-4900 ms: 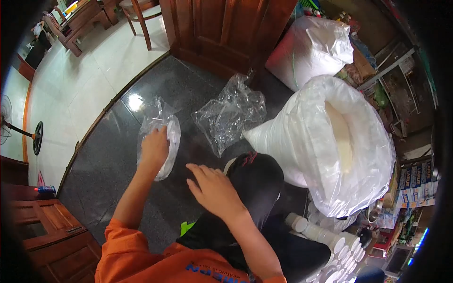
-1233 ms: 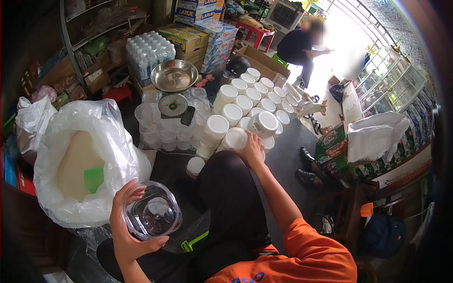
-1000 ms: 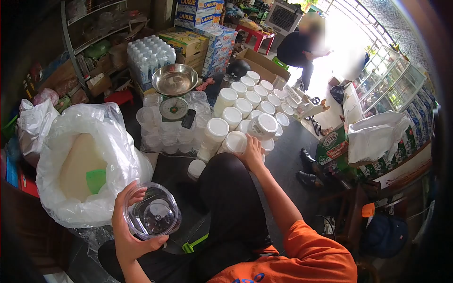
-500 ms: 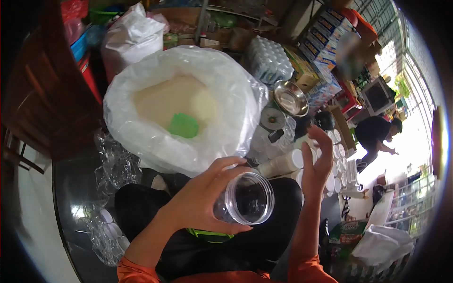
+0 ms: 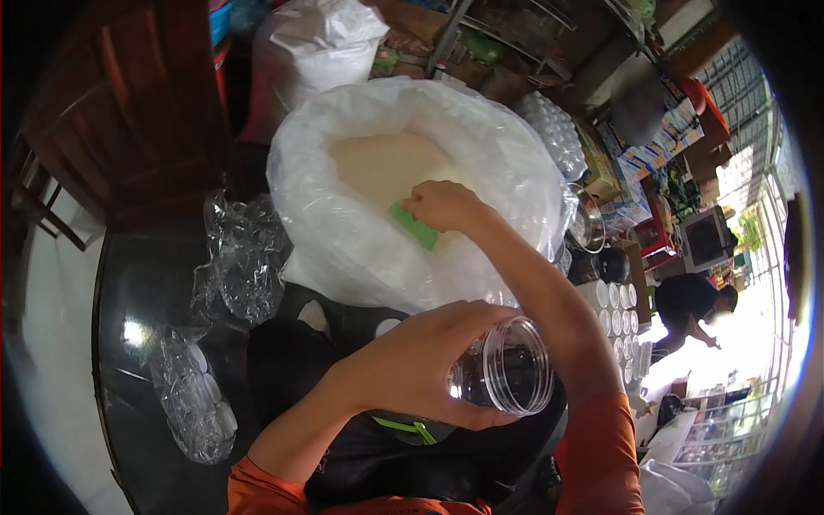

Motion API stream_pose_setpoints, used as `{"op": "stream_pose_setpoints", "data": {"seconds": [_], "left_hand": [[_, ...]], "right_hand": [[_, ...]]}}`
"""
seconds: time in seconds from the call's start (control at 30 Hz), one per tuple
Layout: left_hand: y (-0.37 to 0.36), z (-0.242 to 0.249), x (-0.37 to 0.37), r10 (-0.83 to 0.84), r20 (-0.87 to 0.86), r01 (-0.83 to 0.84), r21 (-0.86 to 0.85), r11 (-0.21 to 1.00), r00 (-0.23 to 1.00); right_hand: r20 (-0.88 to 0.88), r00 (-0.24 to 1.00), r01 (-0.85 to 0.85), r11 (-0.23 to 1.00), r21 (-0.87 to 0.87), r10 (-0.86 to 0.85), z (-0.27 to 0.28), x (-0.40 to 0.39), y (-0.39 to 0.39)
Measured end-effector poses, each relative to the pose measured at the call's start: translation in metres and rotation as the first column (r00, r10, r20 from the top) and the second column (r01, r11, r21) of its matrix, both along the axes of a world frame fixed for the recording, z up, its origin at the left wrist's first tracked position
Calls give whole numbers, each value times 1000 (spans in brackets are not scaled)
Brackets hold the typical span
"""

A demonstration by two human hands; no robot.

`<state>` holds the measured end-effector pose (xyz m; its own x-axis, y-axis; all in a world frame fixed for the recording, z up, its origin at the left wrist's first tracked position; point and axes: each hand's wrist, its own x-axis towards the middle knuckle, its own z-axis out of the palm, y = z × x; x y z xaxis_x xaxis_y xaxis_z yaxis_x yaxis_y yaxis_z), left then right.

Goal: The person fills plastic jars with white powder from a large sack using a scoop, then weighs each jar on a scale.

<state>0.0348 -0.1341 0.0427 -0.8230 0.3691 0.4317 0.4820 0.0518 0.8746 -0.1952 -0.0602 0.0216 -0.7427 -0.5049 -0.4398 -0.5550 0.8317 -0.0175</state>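
Observation:
My left hand [image 5: 425,360] is wrapped round a clear plastic jar [image 5: 520,367], its uncapped, threaded mouth tipped toward me. Nothing shows inside the jar. Over the big bag, my right hand [image 5: 445,204] has its fingers closed on the upper end of a green scoop [image 5: 415,228]. The scoop lies against pale, fine-grained powder [image 5: 386,163] that fills the middle of the bag. A thick, see-through plastic liner [image 5: 343,249] is folded outward around the powder.
A white sack [image 5: 322,43] stands behind the bag. Lidded jars [image 5: 616,313] are stacked at the right, near a metal bowl [image 5: 587,219]. Plastic-wrapped white lids [image 5: 206,386] lie on the dark floor at left. A person in dark clothes [image 5: 687,300] bends over farther right.
My right hand has gone from beside the jar, open, to the green scoop and closed on it. The jar in my left hand appears farther right as the view has shifted.

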Motion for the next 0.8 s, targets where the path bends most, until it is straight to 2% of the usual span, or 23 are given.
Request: {"op": "stream_pose_setpoints", "data": {"seconds": [0.07,0.13,0.2,0.27,0.3,0.33,0.37,0.4,0.47,0.53,0.6,0.67,0.8], "left_hand": [[-9,2,-1,-2,3,2,61,998,1000],[-16,4,-1,-39,65,25,196,980,997],[-20,5,1,-69,133,35,241,970,989],[-24,4,2,-93,201,32,286,958,975],[-25,2,2,-81,181,25,293,956,980],[-25,0,2,-72,162,20,298,954,984],[-25,-2,2,-68,164,17,294,956,984],[-25,-5,1,-94,173,28,349,937,980],[-26,-8,1,-116,184,34,399,916,976],[-29,-8,1,-66,171,-14,430,903,983],[-32,-8,2,-49,177,-31,421,907,983],[-35,-8,2,-33,183,-48,420,906,983],[-37,-4,0,-40,221,-67,455,888,974]], "right_hand": [[291,949,164,979,-123,-122,3,-7,1],[344,929,186,974,-126,-133,-5,-20,3],[393,909,205,970,-133,-139,5,-18,-1],[138,989,73,982,-175,-49,20,-16,-6],[140,989,64,982,-175,-39,17,-18,-11],[-188,981,-74,985,-154,44,11,-21,-14],[-495,860,-193,977,-93,123,4,-24,-17],[-495,860,-198,975,-98,124,-4,-32,-23],[-629,754,-207,977,47,190,-26,-47,-37],[-606,765,-235,971,49,216,-57,-56,-41],[-579,778,-261,964,54,244,-63,-50,-46],[-386,866,-335,942,24,318,-68,-39,-42],[-297,870,-403,915,33,394,-67,-23,-37]]}}
